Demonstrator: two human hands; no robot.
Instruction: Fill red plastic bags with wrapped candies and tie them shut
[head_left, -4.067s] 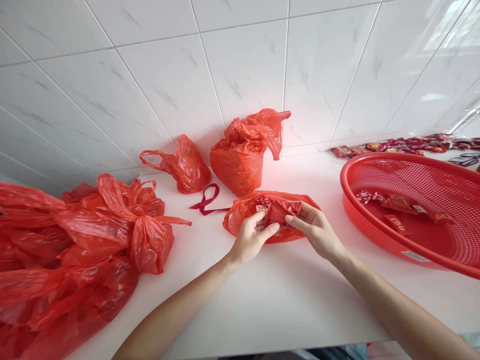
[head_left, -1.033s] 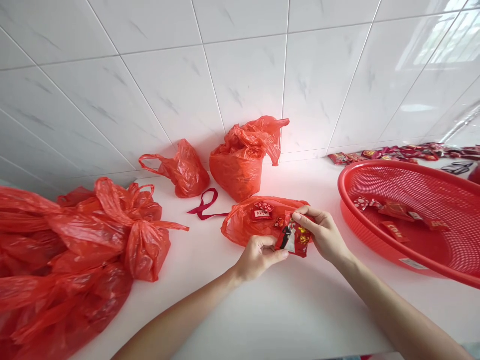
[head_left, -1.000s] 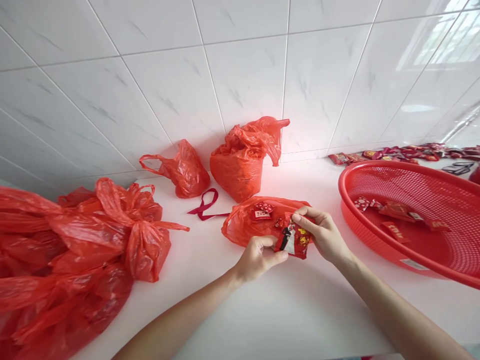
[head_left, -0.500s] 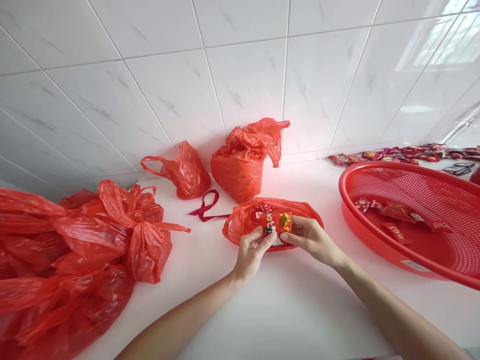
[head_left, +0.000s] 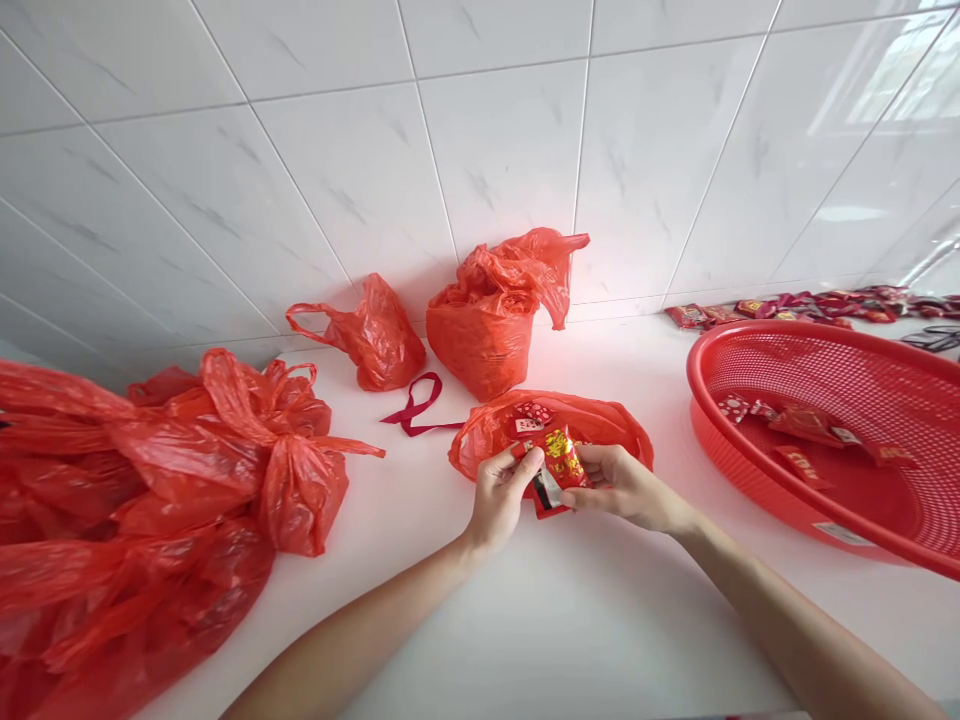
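Note:
Between my two hands is a small red candy packet point(head_left: 564, 458) with yellow print and a silver-and-black part at its lower side. My left hand point(head_left: 501, 497) pinches its left edge with thumb and fingers. On the other side, my right hand point(head_left: 624, 488) grips the right edge. Right behind and beneath the hands lies an opened red plastic bag point(head_left: 480, 432), its mouth spread wide. Inside it, a packet with white polka dots point(head_left: 534, 411) shows; the rest of the contents are hidden by the hands.
A red mesh basket point(head_left: 757, 480) with several packets stands at the right. Tied red bags point(head_left: 187, 500) are heaped at the left. Against the tiled wall stand a small red bag point(head_left: 386, 340) and a fuller one point(head_left: 480, 340). A dark red ribbon point(head_left: 420, 400) and a row of packets point(head_left: 810, 304) lie behind.
The packet has turned and tilted in my hands, so more yellow print and the silver-and-black part now show below. Both hands keep hold of it. The view has shifted slightly.

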